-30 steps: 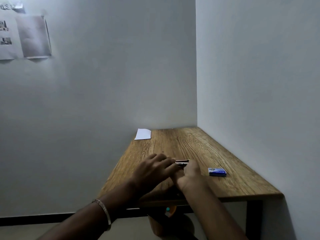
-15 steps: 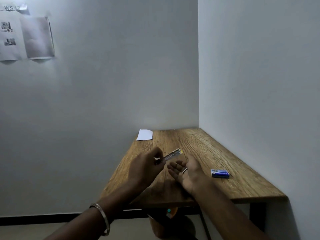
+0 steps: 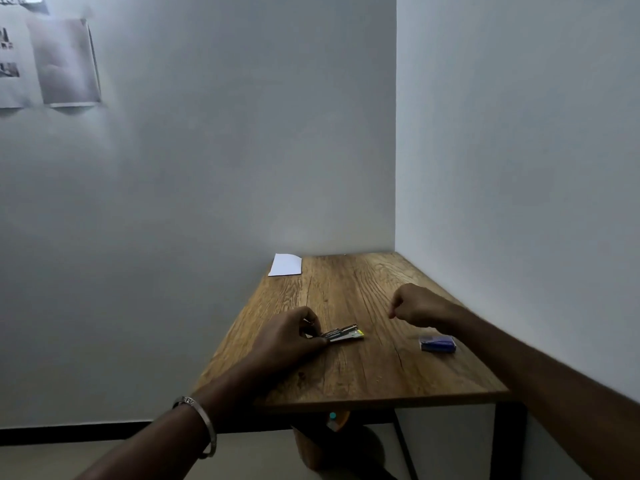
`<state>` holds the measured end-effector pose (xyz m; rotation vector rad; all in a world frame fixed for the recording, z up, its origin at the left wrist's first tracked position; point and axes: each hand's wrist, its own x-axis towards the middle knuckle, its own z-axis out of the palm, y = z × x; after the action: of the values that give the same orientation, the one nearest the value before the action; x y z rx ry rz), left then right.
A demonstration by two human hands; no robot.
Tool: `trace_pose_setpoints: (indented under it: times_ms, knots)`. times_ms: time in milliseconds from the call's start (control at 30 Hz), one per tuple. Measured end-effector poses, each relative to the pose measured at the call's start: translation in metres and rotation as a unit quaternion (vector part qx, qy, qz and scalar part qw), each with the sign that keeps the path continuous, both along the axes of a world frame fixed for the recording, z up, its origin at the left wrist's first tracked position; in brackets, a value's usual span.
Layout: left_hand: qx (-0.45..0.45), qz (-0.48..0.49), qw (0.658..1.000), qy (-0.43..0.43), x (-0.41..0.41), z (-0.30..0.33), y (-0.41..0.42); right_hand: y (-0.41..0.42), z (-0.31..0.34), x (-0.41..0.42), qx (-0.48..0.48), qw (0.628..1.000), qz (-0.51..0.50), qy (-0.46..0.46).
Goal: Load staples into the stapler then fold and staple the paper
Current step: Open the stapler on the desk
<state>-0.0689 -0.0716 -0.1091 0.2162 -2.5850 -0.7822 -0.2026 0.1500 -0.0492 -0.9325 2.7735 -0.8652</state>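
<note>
table [image 3: 363, 375] brown woodgrain | paper [image 3: 285, 265] white | staple box [image 3: 437, 343] blue | stapler [image 3: 344, 333] silver, yellow tip

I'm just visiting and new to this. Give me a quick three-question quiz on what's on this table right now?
1. True or false: the white paper lies at the far corner of the table, away from both hands.
2. Which hand holds the stapler? A) the left hand B) the right hand C) neither
3. Fill in: the small box beside the right forearm is coloured ____.

Key: 1 true. 2 A; it grips the stapler's near end on the tabletop. 3 blue.
</note>
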Motion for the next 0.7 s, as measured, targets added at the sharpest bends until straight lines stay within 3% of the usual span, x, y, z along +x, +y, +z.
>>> trace_pose_setpoints:
  times_ms: [167,333,700]
  knots:
    - [-0.021,-0.007,1.0,0.017,0.0,-0.002,-0.001,0.022,-0.013,-0.028,0.084,0.994,-0.054,0.047]
    - [-0.07,-0.004,0.997,0.035,0.001,-0.003,0.002,0.034,-0.022,-0.039,0.067,0.992,-0.088,0.059]
    - [-0.08,-0.017,0.996,0.032,0.0,-0.006,0.002,0.03,-0.024,-0.035,0.068,0.99,-0.067,0.105]
